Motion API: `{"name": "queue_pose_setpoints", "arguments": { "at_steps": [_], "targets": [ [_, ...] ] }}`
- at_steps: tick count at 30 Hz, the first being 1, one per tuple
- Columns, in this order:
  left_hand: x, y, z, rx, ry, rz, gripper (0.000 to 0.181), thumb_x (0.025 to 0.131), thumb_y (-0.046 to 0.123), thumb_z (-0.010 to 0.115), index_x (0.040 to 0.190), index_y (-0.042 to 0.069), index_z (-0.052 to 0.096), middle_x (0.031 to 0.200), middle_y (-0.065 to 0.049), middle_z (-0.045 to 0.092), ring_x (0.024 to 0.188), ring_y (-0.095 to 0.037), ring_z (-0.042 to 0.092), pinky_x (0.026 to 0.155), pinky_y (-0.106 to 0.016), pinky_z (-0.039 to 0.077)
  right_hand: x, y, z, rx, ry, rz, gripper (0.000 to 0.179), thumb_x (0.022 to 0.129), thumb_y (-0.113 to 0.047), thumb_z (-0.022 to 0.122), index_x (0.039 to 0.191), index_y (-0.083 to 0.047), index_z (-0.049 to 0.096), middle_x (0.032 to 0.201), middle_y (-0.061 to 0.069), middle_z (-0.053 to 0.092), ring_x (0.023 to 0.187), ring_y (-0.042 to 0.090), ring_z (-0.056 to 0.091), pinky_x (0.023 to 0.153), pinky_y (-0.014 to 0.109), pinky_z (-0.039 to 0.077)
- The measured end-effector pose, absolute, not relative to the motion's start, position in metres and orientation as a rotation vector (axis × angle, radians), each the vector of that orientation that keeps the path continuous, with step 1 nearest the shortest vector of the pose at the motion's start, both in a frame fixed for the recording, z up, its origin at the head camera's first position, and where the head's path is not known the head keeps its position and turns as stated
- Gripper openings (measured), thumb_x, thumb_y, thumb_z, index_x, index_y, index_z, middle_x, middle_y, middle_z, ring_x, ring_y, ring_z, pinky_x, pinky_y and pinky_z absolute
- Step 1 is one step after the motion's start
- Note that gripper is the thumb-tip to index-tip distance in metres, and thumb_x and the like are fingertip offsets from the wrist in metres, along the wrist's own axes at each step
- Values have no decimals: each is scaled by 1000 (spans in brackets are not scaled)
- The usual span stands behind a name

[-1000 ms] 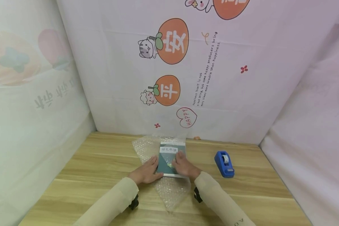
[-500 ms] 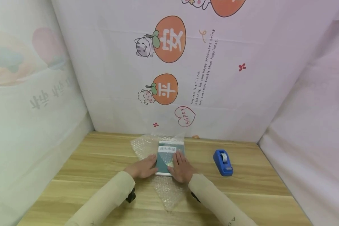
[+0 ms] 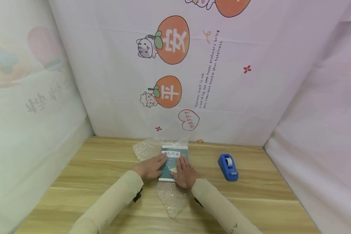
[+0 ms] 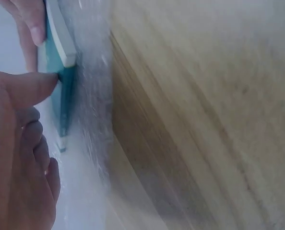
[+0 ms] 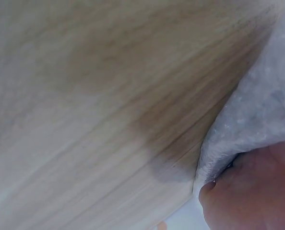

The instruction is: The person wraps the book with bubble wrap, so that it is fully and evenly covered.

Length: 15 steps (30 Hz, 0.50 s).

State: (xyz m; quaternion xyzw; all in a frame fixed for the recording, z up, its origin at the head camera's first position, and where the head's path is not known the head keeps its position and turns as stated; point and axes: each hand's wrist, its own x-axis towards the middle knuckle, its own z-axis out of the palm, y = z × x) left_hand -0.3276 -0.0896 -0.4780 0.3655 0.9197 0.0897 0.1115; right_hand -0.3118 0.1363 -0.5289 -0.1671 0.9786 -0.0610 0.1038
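A teal book (image 3: 167,165) with white bands and a white title label lies on a sheet of bubble wrap (image 3: 172,199), which also covers part of its right side. My left hand (image 3: 150,167) rests across the book's left edge, fingers extended over the cover. In the left wrist view, its thumb (image 4: 34,88) touches the book's side (image 4: 62,103). On the right part of the book my right hand (image 3: 185,174) lies flat over the bubble wrap with straight fingers. The right wrist view shows that hand (image 5: 253,191) against the folded wrap (image 5: 253,115).
A blue tape dispenser (image 3: 228,167) with a roll of tape stands right of the book on the wooden table (image 3: 105,162). A printed white cloth (image 3: 120,97) hangs behind the table, and pale cloth covers both sides.
My left hand has moved from beside the book onto its left edge. My right hand has flattened on the wrapped right side. The head view has shifted slightly.
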Motion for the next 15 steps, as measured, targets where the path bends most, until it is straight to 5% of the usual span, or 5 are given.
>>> {"name": "queue_pose_setpoints", "arguments": {
  "at_steps": [15],
  "targets": [
    [-338,-96,-483,1116,2643,165,71,111,32,53,166,-2,24,177,-19,19,164,-35,23,133,-51,27,-303,137,-515,-519,2871,-224,79,113,-49,35,168,3,10,177,24,2,166,39,2,136,53,18]
  ]
}}
